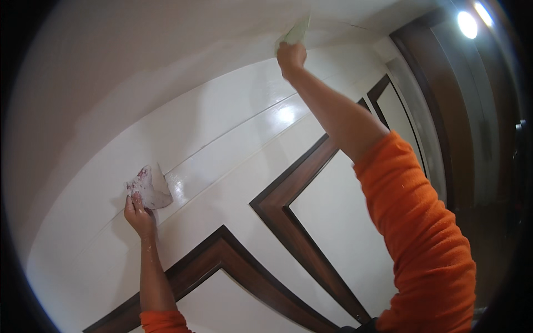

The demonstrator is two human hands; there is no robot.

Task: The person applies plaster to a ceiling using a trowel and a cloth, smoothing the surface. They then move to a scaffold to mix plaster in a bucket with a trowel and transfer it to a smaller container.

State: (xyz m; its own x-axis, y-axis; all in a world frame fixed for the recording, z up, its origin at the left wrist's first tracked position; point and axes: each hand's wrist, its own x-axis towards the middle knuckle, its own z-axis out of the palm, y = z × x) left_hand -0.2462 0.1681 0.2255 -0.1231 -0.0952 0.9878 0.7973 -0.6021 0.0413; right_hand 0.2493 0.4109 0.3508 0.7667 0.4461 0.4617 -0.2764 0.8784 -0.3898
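Observation:
My right hand (292, 57) is raised high at the upper middle, its fingers closed round a pale green flat scraper (300, 32). The scraper's thin blade points up at the white ceiling (183, 44); whether its edge touches the surface I cannot tell. Lower on the left, my left hand (141, 217) grips a whitish flat piece smeared with white paste (151, 188), with reddish patches showing at its upper left. That piece is held in front of the white wall (216, 150). White specks dot my left wrist and forearm.
Dark brown wooden frame mouldings (297, 183) cross the wall below my hands. At the far right stands a brown wooden door or cabinet (438, 72), with a bright round lamp (467, 25) near it. A darker grey, damp-looking area spreads over the ceiling.

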